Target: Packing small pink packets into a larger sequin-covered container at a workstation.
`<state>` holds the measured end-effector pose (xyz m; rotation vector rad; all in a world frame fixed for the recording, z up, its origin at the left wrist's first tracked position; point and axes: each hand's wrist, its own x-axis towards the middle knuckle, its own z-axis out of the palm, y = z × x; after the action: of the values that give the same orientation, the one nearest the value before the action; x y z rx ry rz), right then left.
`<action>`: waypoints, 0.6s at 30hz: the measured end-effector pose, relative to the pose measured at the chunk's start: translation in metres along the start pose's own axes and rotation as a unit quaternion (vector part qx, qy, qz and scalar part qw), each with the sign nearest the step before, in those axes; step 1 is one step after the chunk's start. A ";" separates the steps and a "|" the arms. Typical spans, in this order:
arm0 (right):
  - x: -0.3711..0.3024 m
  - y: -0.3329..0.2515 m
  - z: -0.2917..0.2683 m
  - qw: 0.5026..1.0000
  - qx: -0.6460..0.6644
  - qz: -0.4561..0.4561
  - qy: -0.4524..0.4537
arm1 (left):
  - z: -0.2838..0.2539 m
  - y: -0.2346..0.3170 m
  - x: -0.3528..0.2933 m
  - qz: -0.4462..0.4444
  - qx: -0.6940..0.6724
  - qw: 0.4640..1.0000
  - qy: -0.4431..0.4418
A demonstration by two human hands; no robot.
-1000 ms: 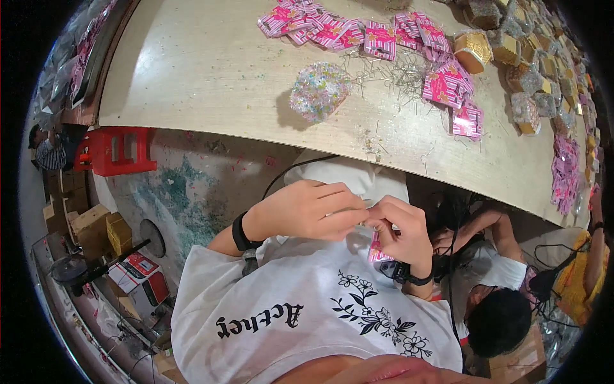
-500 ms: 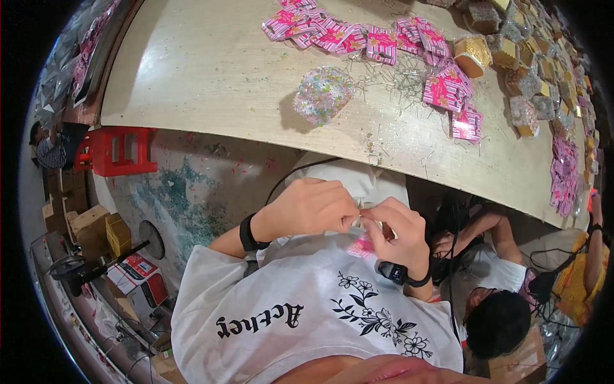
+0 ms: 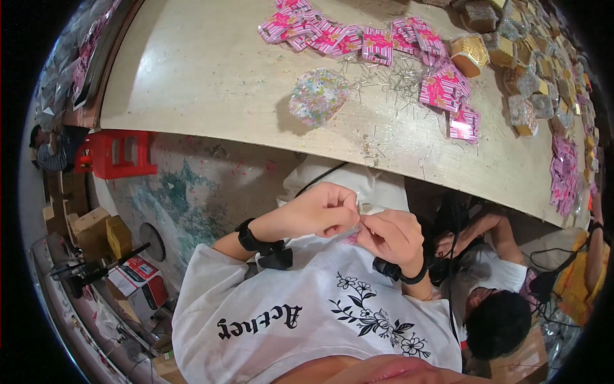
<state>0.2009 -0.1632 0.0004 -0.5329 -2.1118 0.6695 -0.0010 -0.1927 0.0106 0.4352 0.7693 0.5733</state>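
Observation:
My left hand (image 3: 323,208) is closed in a pinch, its fingertips meeting those of my right hand in front of my shirt. What the left fingers hold is too small and hidden to make out. The right hand (image 3: 393,235) is also pinched, with a corner of a small pink card (image 3: 350,239) peeking out beneath its fingers. On the table beyond lies a clump of multicoloured beads (image 3: 320,97). Thin metal pins (image 3: 398,82) are scattered beside it, next to pink-and-white striped cards (image 3: 377,45).
Gold and clear-wrapped blocks (image 3: 502,51) crowd the right of the wooden table (image 3: 204,77). A bundle of pink packets (image 3: 564,176) lies near its right edge. A red stool (image 3: 125,153) stands at the left. A co-worker (image 3: 495,313) sits close on my right.
Both hands have shifted slightly, and my left wrist has turned, bringing its black band's dark box into sight. Less of the pink card shows under the right fingers.

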 end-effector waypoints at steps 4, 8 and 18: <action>0.000 0.002 -0.003 0.998 0.049 0.030 0.033 | 0.013 0.008 -0.010 0.393 0.341 0.840 0.152; 0.004 0.004 -0.006 0.992 0.065 0.084 0.069 | -0.016 0.038 -0.020 0.650 0.463 0.510 0.320; 0.051 0.014 -0.013 0.982 0.033 0.056 0.177 | -0.012 0.038 0.058 0.647 0.528 0.411 0.365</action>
<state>0.1851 -0.1195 0.0287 -0.6846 -1.7313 0.6514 0.0119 -0.1256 -0.0060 2.2283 1.5630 1.8171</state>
